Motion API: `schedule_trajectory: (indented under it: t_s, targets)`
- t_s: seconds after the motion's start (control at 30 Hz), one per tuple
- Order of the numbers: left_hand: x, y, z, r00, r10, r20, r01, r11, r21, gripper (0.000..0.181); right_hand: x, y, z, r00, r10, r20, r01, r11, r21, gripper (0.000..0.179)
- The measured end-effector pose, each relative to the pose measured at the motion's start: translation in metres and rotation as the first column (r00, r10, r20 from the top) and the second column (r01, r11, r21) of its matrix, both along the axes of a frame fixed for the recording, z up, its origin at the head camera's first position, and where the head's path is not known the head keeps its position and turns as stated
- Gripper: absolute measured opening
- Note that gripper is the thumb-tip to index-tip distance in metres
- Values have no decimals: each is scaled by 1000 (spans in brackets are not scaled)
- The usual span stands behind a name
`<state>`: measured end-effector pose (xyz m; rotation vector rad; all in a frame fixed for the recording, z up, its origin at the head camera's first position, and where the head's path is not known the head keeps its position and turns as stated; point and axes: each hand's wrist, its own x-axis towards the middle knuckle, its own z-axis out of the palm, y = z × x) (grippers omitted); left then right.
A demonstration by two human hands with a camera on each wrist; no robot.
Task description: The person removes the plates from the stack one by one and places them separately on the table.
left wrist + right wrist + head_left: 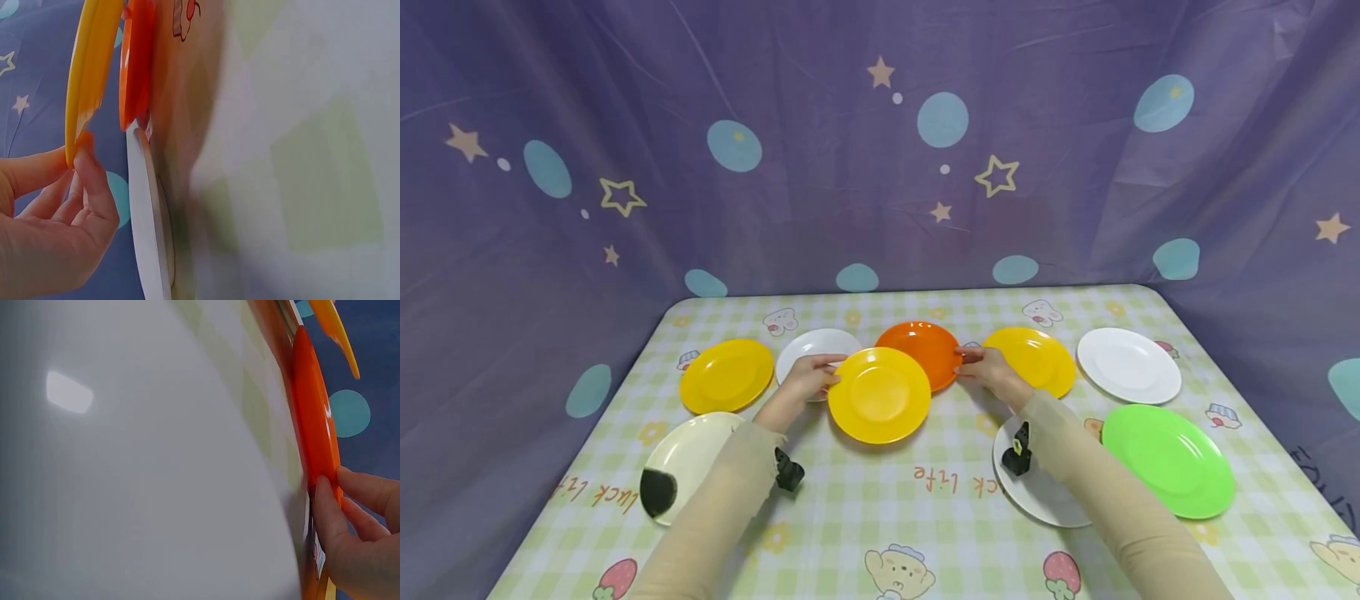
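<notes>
My left hand [807, 379] pinches the left rim of a yellow plate [880, 396], its thumb on one face and fingers on the other. In the left wrist view this yellow plate [94, 69] is up off the tablecloth. Behind it, an orange plate [925, 350] is partly covered by the yellow one in the head view. My right hand [992, 372] holds the orange plate by its right rim; the right wrist view shows thumb and fingers pinching the orange edge [315, 419]. A small white plate [820, 342] lies behind my left hand.
Another yellow plate [727, 377] and a cream plate with a black patch [681, 450] lie at left. On the right are a yellow plate [1033, 358], white plates [1127, 364] [1045, 496] and a green plate [1168, 458]. A purple curtain [820, 225] hangs behind the checked tablecloth [865, 517].
</notes>
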<state>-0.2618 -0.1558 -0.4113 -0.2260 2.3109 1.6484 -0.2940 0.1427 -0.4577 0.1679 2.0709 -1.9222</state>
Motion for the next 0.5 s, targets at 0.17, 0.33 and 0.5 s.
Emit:
schedule_trajectory:
  t_s: [0.17, 0.33, 0.5]
  targets:
    - [1, -5, 0, 1000, -26, -3, 26, 999, -42, 39, -15, 9, -24, 998, 44, -50, -49, 994, -98, 44]
    - [4, -10, 2, 998, -65, 17, 66, 995, -70, 38, 0, 1, 1, 1000, 15, 1, -15, 1000, -6, 47]
    - [8, -15, 5, 993, -114, 23, 116, 989, -96, 36, 20, -3, 29, 998, 56, 12, -55, 998, -29, 47]
